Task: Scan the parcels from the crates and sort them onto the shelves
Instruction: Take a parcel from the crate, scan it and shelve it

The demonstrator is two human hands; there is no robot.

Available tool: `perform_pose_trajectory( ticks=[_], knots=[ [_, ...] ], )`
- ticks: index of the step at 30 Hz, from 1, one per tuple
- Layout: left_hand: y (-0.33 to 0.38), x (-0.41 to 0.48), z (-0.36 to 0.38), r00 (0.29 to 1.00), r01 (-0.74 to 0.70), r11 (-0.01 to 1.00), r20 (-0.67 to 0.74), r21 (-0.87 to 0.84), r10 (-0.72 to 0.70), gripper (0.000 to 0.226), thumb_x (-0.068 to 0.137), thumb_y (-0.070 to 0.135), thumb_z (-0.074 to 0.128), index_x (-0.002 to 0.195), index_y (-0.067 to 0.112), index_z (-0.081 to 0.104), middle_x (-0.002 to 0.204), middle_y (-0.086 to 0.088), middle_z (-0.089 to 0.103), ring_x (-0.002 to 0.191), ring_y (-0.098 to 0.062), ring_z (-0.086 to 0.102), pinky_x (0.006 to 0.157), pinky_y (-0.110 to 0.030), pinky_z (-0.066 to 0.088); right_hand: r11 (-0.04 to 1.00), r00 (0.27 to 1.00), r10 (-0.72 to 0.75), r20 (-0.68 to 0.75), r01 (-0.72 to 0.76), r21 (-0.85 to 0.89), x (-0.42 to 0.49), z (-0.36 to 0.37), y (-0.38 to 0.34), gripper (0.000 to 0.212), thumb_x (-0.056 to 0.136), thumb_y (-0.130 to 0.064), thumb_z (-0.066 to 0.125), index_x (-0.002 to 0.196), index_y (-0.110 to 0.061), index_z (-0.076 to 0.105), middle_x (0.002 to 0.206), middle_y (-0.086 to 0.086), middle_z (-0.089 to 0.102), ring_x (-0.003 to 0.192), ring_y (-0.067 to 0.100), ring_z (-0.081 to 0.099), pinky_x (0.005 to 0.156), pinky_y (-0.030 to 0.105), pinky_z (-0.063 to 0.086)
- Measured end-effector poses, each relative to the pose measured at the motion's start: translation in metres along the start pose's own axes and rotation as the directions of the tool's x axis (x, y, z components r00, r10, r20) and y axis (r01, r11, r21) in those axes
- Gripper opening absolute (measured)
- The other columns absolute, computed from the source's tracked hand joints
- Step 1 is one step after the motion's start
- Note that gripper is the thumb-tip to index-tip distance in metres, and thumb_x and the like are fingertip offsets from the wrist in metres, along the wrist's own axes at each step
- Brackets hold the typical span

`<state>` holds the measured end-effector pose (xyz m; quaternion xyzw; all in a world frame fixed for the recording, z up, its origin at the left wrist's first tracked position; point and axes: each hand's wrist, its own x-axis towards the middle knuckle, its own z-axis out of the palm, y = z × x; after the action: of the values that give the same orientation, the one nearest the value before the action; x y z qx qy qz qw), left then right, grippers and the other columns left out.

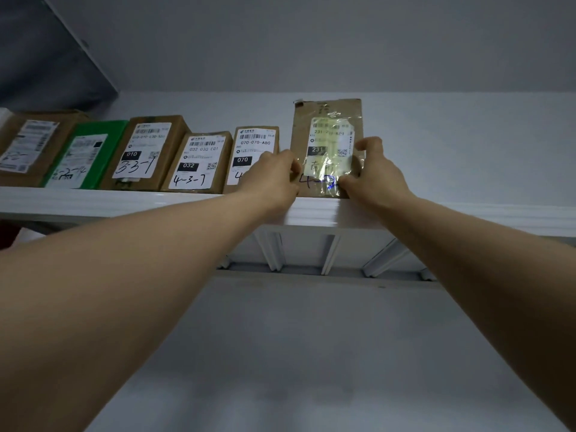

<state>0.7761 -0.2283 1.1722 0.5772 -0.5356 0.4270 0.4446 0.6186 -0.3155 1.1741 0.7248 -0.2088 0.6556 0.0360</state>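
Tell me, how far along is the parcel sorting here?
Done: at least five labelled parcels, from a brown box at the left to the 070 box, stand in a row on the white shelf. In hand: the left hand and right hand hold the tall 231 parcel at the row's right end. Left: letting go; the crates are out of view, so remaining parcels cannot be judged.

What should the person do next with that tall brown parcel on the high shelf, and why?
Probably let go. The tall brown parcel already stands upright on the white shelf, ending the row beside the 070 parcel, with the left hand and right hand holding its lower sides.
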Motion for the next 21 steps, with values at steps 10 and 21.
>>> perform_pose_trajectory(
  ticks=[10, 21],
  knots=[
    [-0.005, -0.014, 0.003, 0.996, -0.066, 0.96, -0.04, 0.272, 0.08, 0.026, 0.103, 0.022, 0.047, 0.116, 0.021, 0.069, 0.126, -0.008, 0.059, 0.122, -0.032, 0.046, 0.089, -0.044, 0.044, 0.994, 0.996, -0.007, 0.084, 0.016, -0.112, 0.001, 0.012, -0.005, 0.035, 0.094, -0.02, 0.065, 0.124, -0.013, 0.048, 0.12, 0.011, 0.063, 0.108, 0.031, 0.058, 0.091, 0.044, 0.051],
    [0.005, -0.022, -0.002, 0.999, -0.001, 0.957, -0.05, 0.292, 0.017, 0.027, 0.098, 0.016, 0.053, 0.123, 0.023, 0.06, 0.129, -0.008, 0.055, 0.123, -0.032, 0.046, 0.099, -0.044, 0.039, 0.997, 0.994, 0.039, 0.098, -0.031, -0.077, -0.007, 0.009, -0.005, 0.034, 0.096, -0.022, 0.058, 0.124, -0.008, 0.045, 0.118, 0.014, 0.061, 0.11, 0.035, 0.058, 0.096, 0.049, 0.049]
  ],
)
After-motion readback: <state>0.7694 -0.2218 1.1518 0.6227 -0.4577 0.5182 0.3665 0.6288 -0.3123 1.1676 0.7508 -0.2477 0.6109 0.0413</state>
